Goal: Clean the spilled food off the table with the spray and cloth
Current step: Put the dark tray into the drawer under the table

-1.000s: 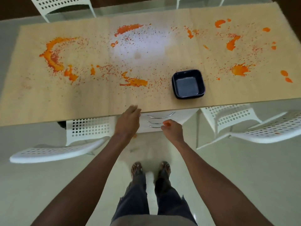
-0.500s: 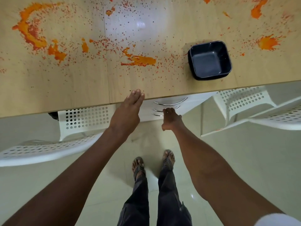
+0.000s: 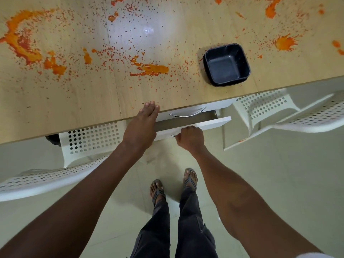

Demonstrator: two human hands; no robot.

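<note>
A light wooden table (image 3: 186, 90) fills the top half of the picture. Below it is a pale shiny floor (image 3: 279, 174). White chairs with little holes stand at the left (image 3: 55, 179) and the right (image 3: 290, 116). The person's two feet in sandals show at the bottom middle.

The left hand (image 3: 141, 127) lies flat with straight fingers held close together. Its fingertips (image 3: 150, 105) rest on the table edge. The right hand (image 3: 189, 138) is curled around a metal handle on a white drawer (image 3: 210, 122) under the table. The drawer is pulled out a little. Another drawer handle (image 3: 188, 112) shows above it.

Orange spilled food (image 3: 149, 68) is splashed in blobs and tiny dots all over the table, with a big smear at the upper left. A dark square bowl (image 3: 226, 65) sits near the table edge at the upper right.
</note>
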